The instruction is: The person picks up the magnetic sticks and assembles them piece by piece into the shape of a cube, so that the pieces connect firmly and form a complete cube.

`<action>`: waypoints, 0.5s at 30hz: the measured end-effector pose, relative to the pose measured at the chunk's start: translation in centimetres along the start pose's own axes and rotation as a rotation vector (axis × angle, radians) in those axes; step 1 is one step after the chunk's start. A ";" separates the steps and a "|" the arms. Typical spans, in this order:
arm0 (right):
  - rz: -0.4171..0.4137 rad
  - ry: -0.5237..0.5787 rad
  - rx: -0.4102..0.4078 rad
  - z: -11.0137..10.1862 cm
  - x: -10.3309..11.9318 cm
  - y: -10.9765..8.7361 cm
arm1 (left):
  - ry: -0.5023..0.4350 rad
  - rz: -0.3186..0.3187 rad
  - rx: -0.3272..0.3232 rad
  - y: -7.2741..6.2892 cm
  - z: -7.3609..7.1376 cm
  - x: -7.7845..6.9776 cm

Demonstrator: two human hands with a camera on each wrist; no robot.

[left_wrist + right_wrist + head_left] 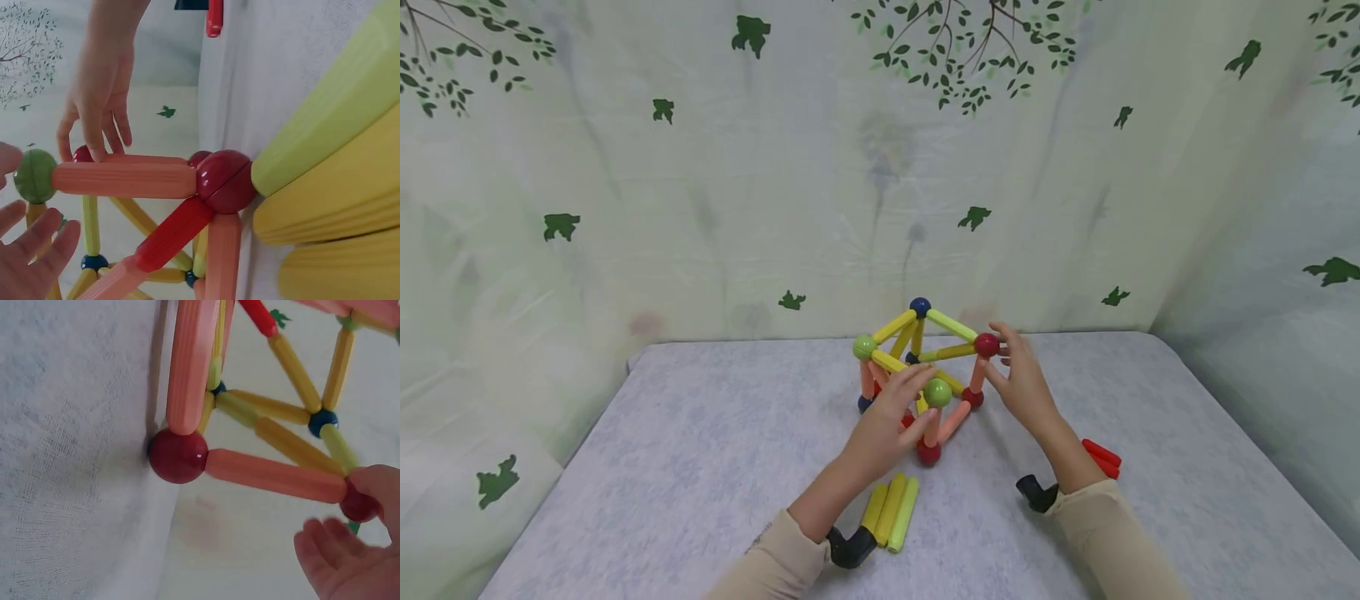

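A frame of rods and balls (955,352) stands on the table, a blue ball (920,308) at its top back. My right hand (1026,387) pinches the upper red ball (987,344) between thumb and finger; its other fingers hang loose in the right wrist view. A pink rod (275,475) runs from that ball to a lower red ball (179,455). My left hand (883,421) is at the front green ball (937,392), fingers spread and loose beside it. Below that ball, a pink rod (125,180) meets a red ball (226,181) at the table.
Yellow and lime rods (891,510) lie side by side in front of the frame, near my left wrist. Red rods (1101,458) lie beyond my right forearm. Black wrist mounts (1037,493) stick out by both sleeves. A leaf-printed cloth (737,192) hangs behind the table (700,467).
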State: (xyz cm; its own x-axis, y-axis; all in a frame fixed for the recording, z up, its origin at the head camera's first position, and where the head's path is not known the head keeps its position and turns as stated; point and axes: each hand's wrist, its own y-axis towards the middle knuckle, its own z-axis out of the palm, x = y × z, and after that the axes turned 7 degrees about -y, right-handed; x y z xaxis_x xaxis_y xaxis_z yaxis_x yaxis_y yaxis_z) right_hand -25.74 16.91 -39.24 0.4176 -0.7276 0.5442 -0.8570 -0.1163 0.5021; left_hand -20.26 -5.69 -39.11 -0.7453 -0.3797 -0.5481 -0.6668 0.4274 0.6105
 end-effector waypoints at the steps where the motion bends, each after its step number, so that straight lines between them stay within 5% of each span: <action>1: 0.003 0.013 0.018 0.0 -0.1 0.2 | 0.017 -0.007 0.022 0.0 0.2 -0.2; 5: 0.015 0.027 0.050 0.2 -0.3 0.4 | 0.063 -0.025 0.016 -0.1 0.7 -0.2; 15: 0.024 -0.057 -0.001 0.5 1.1 -1.7 | -0.038 -0.066 -0.175 -0.3 -0.4 1.7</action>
State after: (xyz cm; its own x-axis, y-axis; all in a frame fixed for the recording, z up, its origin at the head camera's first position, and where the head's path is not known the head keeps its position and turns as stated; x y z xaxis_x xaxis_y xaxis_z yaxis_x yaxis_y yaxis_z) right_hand -24.01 15.95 -39.83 0.3788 -0.7673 0.5174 -0.8662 -0.0972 0.4901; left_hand -21.30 -6.79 -39.96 -0.7016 -0.3693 -0.6094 -0.7068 0.2523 0.6608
